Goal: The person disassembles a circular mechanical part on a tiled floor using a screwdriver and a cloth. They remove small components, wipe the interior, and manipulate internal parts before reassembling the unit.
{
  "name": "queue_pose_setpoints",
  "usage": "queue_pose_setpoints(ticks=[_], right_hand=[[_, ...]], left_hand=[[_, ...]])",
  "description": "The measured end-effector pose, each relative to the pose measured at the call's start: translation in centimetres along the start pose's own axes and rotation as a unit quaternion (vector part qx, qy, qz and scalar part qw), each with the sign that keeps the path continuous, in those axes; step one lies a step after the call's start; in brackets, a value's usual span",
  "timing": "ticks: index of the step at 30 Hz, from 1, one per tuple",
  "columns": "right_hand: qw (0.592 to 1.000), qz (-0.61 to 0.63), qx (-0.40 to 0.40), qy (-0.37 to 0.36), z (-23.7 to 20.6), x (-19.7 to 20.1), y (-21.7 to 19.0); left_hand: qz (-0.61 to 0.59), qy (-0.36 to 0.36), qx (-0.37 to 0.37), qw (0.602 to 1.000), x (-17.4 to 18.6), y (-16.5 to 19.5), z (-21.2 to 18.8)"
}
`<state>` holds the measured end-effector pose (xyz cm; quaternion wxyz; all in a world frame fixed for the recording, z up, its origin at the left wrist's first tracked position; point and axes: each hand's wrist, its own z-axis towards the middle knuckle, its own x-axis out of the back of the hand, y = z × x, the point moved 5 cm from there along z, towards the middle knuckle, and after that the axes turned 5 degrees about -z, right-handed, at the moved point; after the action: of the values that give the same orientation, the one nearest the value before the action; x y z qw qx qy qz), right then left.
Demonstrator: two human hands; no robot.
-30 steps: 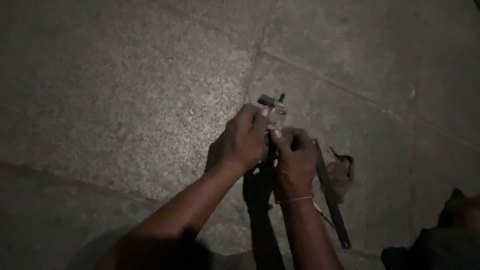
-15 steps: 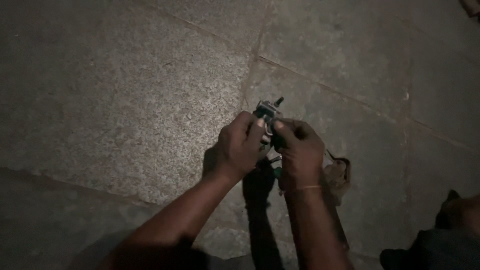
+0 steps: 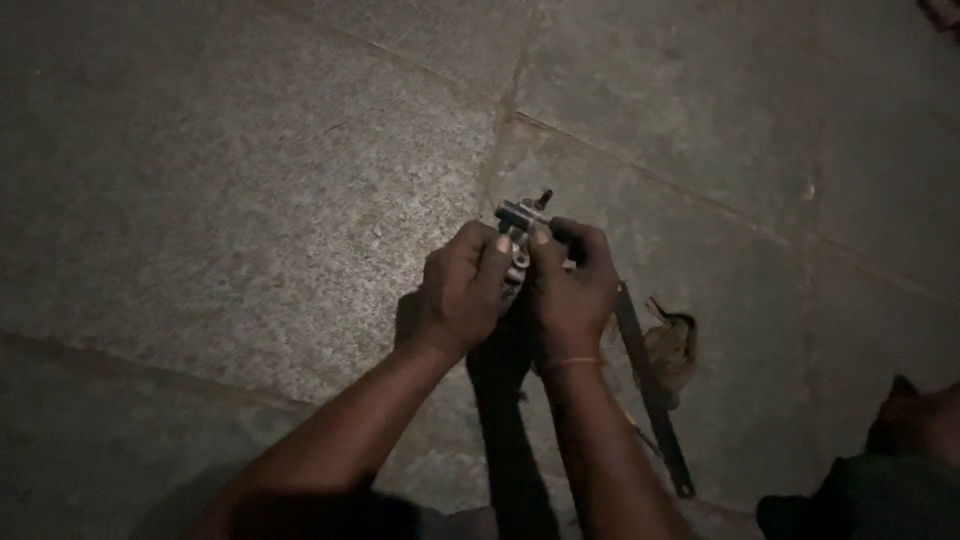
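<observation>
1. Two hands meet over the stone floor (image 3: pixel 250 200): our left hand (image 3: pixel 460 290) and right hand (image 3: pixel 572 285) both close their fingers around a small metal part (image 3: pixel 520 225), held between them above the floor.
2. We see its dark tip poking up past our fingertips.
3. A flat metal strip (image 3: pixel 650 385) lies on the floor just right of our right wrist, beside a crumpled brown scrap (image 3: pixel 675 350).

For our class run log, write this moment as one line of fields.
left hand: grips small metal part | right hand: grips same part | flat metal bar: lies on stone floor, right of hands
</observation>
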<state>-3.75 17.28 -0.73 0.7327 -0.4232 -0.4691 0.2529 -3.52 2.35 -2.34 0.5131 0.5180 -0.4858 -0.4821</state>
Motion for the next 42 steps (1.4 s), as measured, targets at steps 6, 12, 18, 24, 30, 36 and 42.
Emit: queue_pose_setpoints(ticks=[6, 12, 18, 24, 30, 36, 42], right_hand=[[0.985, 0.106, -0.136, -0.019, -1.5, 0.9, 1.6], [0.994, 0.090, -0.037, -0.046, -1.7, 2.0, -0.2], [0.988, 0.144, -0.017, -0.048, -3.0, 1.1, -0.8], [1.000, 0.020, 0.004, -0.013, -1.7, 0.4, -1.9], [0.985, 0.004, -0.163, -0.047, -0.7, 0.2, 0.3], [0.960, 0.122, -0.250, 0.033, -0.5, 2.2, 2.1], [0.989, 0.119, -0.082, -0.038, -2.2, 1.8, -1.5]], left_hand=[[-0.044, -0.066, 0.080, 0.994, -0.6, -0.3, -0.7], [0.073, -0.056, 0.151, 0.984, -0.1, 1.4, 0.1], [0.100, -0.011, 0.180, 0.978, 0.4, 2.7, -0.5], [0.112, 0.031, 0.119, 0.986, 0.8, 3.4, -0.2], [0.117, 0.013, 0.219, 0.969, 0.7, -1.1, 0.1], [-0.144, 0.115, -0.003, 0.983, 0.4, -4.6, 1.9], [-0.096, 0.146, -0.031, 0.984, 0.1, -5.6, 2.8]])
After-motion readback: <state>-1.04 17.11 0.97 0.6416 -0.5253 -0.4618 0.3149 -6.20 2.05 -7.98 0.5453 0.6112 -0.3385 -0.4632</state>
